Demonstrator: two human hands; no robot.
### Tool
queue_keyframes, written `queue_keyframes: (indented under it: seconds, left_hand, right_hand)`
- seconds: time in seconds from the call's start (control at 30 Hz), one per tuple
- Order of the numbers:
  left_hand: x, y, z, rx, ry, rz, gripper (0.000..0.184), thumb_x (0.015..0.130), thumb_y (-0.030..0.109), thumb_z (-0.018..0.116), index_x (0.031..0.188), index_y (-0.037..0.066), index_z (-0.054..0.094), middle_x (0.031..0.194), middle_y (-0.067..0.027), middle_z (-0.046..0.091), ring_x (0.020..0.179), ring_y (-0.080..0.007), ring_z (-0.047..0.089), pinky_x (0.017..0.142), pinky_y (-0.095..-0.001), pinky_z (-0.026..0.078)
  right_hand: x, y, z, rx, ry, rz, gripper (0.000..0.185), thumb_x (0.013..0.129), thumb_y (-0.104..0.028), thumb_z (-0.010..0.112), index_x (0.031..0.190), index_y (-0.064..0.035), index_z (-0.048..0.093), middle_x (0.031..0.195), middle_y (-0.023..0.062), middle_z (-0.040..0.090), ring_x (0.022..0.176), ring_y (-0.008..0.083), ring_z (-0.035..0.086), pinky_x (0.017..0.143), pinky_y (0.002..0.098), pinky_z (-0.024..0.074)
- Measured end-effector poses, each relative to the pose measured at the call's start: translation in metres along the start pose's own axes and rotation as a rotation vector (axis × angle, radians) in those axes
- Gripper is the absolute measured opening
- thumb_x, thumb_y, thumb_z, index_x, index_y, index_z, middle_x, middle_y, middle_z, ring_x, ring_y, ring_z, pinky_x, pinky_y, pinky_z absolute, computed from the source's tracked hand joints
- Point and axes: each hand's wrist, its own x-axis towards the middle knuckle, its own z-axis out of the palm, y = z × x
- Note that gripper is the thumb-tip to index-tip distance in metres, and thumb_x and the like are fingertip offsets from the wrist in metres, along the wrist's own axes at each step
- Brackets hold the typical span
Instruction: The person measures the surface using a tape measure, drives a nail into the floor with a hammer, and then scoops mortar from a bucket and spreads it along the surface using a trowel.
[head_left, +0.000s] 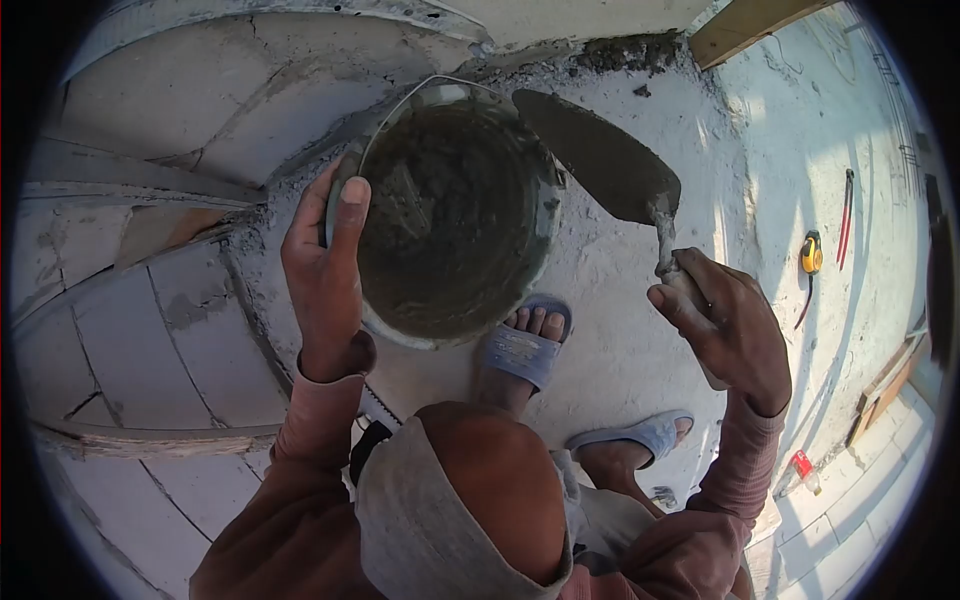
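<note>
A round bucket [548, 225] holds wet grey mortar [455, 235], its surface smeared and ridged. My left hand [330, 255] is closed on the bucket's left edge, thumb on the rim side and fingers around the outside. Over the rim at the top runs a thin wire handle [440, 78], which reaches down to that hand. In my right hand [725, 320] is the handle of a pointing-shaped trowel [605, 160]. Its broad grey blade points up and left, with the tip beside the bucket's upper right rim. Dried mortar crusts the trowel's neck.
My sandalled feet [525, 350] stand just below the bucket. On the floor to the right lie a yellow tape measure [811, 253], a red-and-black tool [846, 215] and a bottle with a red label [804, 470]. Block walls [190, 330] rise on the left. A wooden post [745, 30] stands at the top.
</note>
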Motion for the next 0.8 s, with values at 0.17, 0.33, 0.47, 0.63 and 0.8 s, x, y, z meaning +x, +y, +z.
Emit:
queue_keyframes:
  seconds: [0.17, 0.33, 0.47, 0.63, 0.8]
  left_hand:
    - [0.0, 0.003, 0.001, -0.008, -0.015, -0.027, 0.051, 0.102, 0.035, 0.068, 0.136, -0.003, 0.064, 0.125, -0.0105, 0.068, 0.119, -0.0162, 0.058, 0.108, -0.032, 0.042]
    - [-0.02, 0.0, 0.026, 0.159, -0.288, 0.249, 0.05, 0.103, 0.034, 0.065, 0.137, -0.003, 0.062, 0.132, -0.0174, 0.067, 0.132, -0.0246, 0.056, 0.116, -0.0388, 0.036]
    - [-0.024, 0.004, 0.029, 0.157, -0.321, 0.209, 0.05, 0.104, 0.031, 0.064, 0.139, -0.004, 0.061, 0.137, -0.0201, 0.065, 0.136, -0.0284, 0.054, 0.119, -0.041, 0.033]
    - [-0.012, 0.003, 0.02, -0.121, -0.182, 0.031, 0.05, 0.103, 0.031, 0.066, 0.139, -0.004, 0.061, 0.135, -0.0164, 0.066, 0.125, -0.0216, 0.06, 0.111, -0.0361, 0.043]
    - [-0.011, -0.004, 0.011, -0.072, -0.186, 0.081, 0.052, 0.103, 0.032, 0.066, 0.14, -0.004, 0.06, 0.133, -0.0147, 0.066, 0.121, -0.0187, 0.06, 0.108, -0.0337, 0.045]
  right_hand:
    - [-0.014, -0.011, -0.017, -0.163, -0.153, -0.081, 0.029, 0.093, -0.025, 0.074, 0.107, -0.001, 0.066, 0.089, 0.0162, 0.067, 0.073, 0.0359, 0.071, 0.065, 0.0455, 0.0527]
    - [0.032, -0.014, 0.061, -0.567, 0.064, -0.199, 0.022, 0.101, -0.02, 0.062, 0.106, 0.0004, 0.057, 0.097, 0.0182, 0.064, 0.066, 0.0361, 0.069, 0.059, 0.0438, 0.056]
    - [0.036, -0.022, 0.107, -0.528, -0.046, -0.332, 0.016, 0.089, -0.007, 0.064, 0.096, 0.0068, 0.058, 0.092, 0.0241, 0.065, 0.066, 0.0333, 0.072, 0.056, 0.0441, 0.0574]
    - [0.041, -0.002, 0.115, -0.087, -0.286, -0.425, 0.027, 0.096, -0.022, 0.065, 0.1, 0.0045, 0.062, 0.086, 0.0249, 0.068, 0.073, 0.0344, 0.073, 0.064, 0.0461, 0.0579]
    - [0.059, -0.012, 0.115, 0.415, -0.68, -0.16, 0.037, 0.1, -0.036, 0.065, 0.1, 0.0004, 0.065, 0.075, 0.0179, 0.067, 0.068, 0.0273, 0.071, 0.068, 0.04, 0.0564]
